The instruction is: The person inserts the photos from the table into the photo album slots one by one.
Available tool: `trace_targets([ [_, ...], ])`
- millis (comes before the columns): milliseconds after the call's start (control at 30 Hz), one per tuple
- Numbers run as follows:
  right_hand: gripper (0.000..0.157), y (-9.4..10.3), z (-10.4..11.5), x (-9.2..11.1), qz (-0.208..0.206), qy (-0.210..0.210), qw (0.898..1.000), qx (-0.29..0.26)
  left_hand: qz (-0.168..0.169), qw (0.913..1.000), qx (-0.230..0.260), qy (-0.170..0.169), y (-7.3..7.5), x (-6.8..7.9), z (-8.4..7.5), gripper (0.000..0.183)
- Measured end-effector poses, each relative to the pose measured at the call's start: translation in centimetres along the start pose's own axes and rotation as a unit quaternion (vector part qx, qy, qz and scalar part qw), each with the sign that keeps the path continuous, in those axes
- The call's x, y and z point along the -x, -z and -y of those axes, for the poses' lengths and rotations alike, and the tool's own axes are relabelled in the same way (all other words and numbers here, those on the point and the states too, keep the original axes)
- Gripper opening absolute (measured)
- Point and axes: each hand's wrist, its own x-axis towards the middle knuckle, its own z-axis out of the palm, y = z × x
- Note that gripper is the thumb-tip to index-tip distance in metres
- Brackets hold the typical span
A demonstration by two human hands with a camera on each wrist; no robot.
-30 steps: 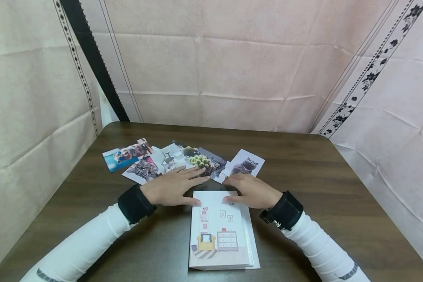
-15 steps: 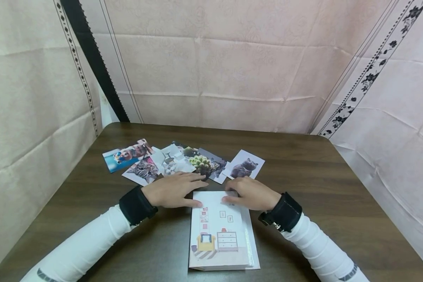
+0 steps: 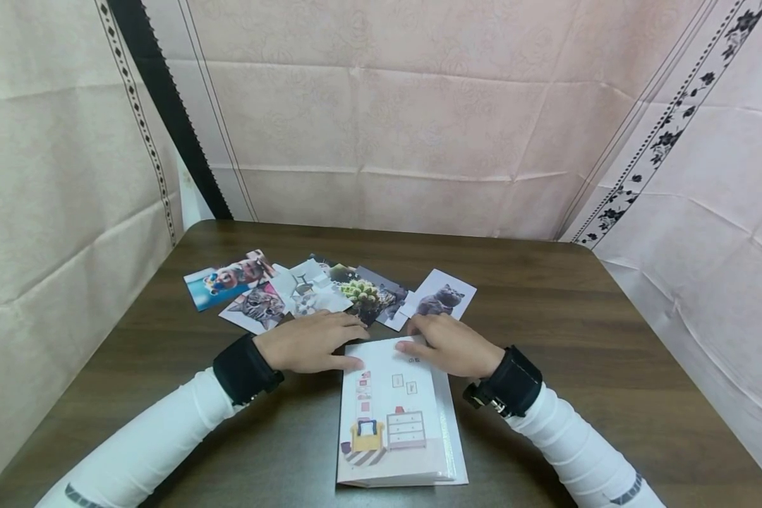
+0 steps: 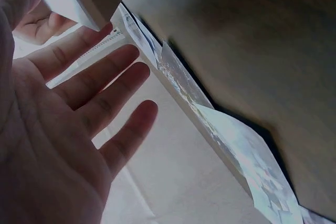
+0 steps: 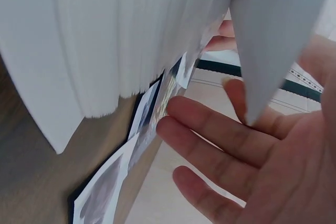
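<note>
A white photo album (image 3: pixel 387 423) with a drawn yellow armchair and a chest of drawers on its cover lies near the table's front edge. My right hand (image 3: pixel 454 346) pinches the top right of the cover between thumb and index finger; in the right wrist view the cover (image 5: pixel 281 30) stands apart from the pages (image 5: pixel 142 30). At the album's top left corner my left hand (image 3: pixel 314 342) rests its thumb, its other fingers (image 4: pixel 102 106) stretched out past the spine side. Several photos (image 3: pixel 311 289) of cats and plants lie fanned beyond both hands.
A cat photo (image 3: pixel 443 295) lies just ahead of the right hand, and a blue one (image 3: pixel 219 282) at the far left. The brown wooden table (image 3: pixel 546 303) ends at hanging cream cloths (image 3: pixel 387 127) behind and at both sides.
The album's cover has risen slightly at its right side and shifted a little left, with the right hand gripping it. The left fingers have drawn back slightly from the photos.
</note>
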Motion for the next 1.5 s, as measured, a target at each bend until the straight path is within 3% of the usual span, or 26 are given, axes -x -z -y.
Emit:
trace_targets([
  [300, 0.052, 0.3, 0.5, 0.1, -0.031, 0.018, 0.994, -0.101, -0.043, 0.9946, 0.091, -0.022, 0.0, -0.3, -0.1, 0.047],
  [567, 0.040, 0.1, 0.8, 0.2, -0.021, 0.070, 0.971, -0.228, -0.073, 0.9856, 0.150, -0.024, 0.4, -0.2, -0.5, 0.046],
  [767, 0.042, -0.1, 1.0, 0.2, -0.009, 0.078, 0.962, -0.262, -0.084, 0.9847, 0.153, -0.006, 0.7, -0.1, -0.6, 0.044],
  [1000, 0.052, -0.2, 1.0, 0.3, -0.013, 0.097, 0.967, -0.236, -0.086, 0.9762, 0.199, -0.005, 0.6, -0.3, -0.4, 0.046],
  [1267, 0.048, -0.4, 0.6, 0.2, -0.012, 0.101, 0.974, -0.204, -0.069, 0.9646, 0.255, 0.007, 0.8, -0.2, -0.1, 0.043],
  [1500, 0.053, -0.6, 0.3, -0.1, 0.004, 0.069, 0.991, -0.117, -0.067, 0.9657, 0.250, 0.016, 2.1, 0.4, 0.7, 0.040],
])
